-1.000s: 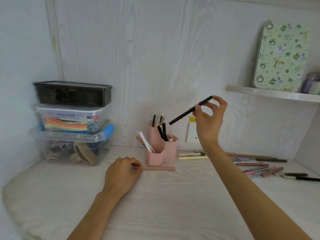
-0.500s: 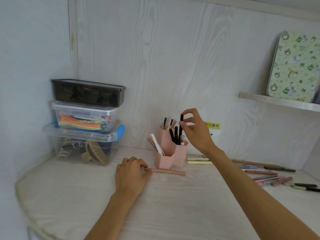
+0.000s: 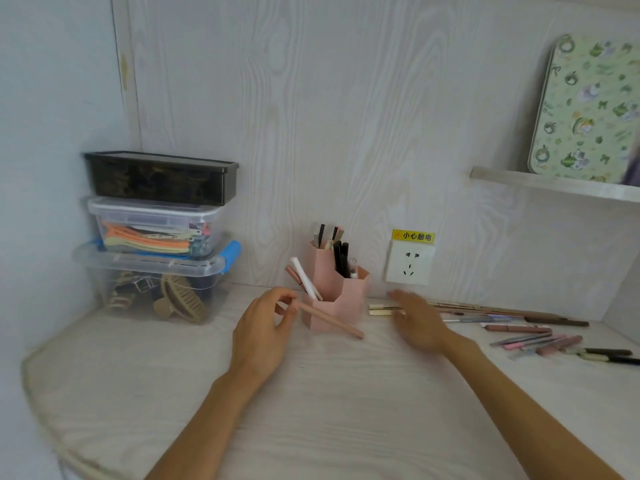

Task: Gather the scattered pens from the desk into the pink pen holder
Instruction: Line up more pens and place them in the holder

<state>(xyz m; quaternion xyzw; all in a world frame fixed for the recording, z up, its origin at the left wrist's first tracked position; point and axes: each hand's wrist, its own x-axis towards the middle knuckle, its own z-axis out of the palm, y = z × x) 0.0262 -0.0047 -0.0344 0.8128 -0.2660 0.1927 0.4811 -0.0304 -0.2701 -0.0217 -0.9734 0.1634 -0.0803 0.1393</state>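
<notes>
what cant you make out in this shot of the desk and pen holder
All in the head view:
- Right hand: motion blur hides whether its fingers touch the cream pens under it.
- Pink pen holder: its walls hide the lower ends of the pens inside.
- Black pens at the right: cut off by the picture's edge.
- Dark top box: tinted walls obscure the contents.
- Left hand grips a pink pen; its near end is hidden.

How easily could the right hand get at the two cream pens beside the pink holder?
Probably easily: the right hand is open, blurred, right above the cream pens, with nothing between them.
</notes>
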